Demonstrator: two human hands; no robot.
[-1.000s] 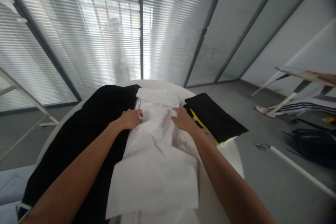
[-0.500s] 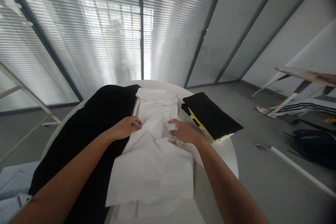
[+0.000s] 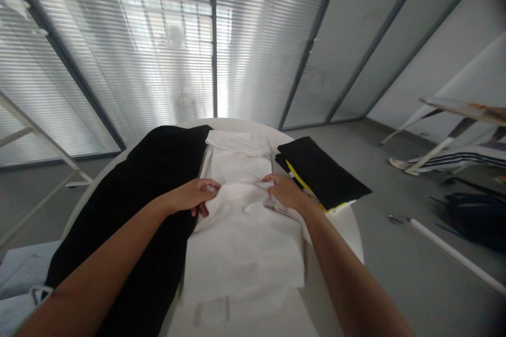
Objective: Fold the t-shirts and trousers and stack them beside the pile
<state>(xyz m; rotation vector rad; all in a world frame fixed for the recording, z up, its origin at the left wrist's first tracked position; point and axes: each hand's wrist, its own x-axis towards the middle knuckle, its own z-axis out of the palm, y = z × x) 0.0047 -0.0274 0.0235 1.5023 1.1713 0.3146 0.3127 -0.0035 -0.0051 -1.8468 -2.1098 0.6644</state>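
A long white garment (image 3: 245, 247) lies lengthwise on the round white table (image 3: 351, 231), with a folded band across its far end; its exact kind is not clear. My left hand (image 3: 193, 195) pinches the left edge about midway along, thumb on top and some fingers underneath. On the opposite edge my right hand (image 3: 282, 190) grips the cloth between thumb and fingers. Between the hands the fabric is gathered into a raised crosswise crease. Black cloth (image 3: 150, 174) is spread along the left, under my left forearm.
A folded stack with a black garment (image 3: 322, 171) on top and yellow and white edges below sits at the table's right. A white frame (image 3: 43, 142) stands left. Right, on the floor, are a white pole (image 3: 454, 255) and a dark bag (image 3: 474, 216). Another person's striped leg (image 3: 454, 160) shows.
My hands have spread apart to the garment's two edges, and the cloth between them has been drawn into a crosswise fold. Its near part has shifted right and looks straighter.
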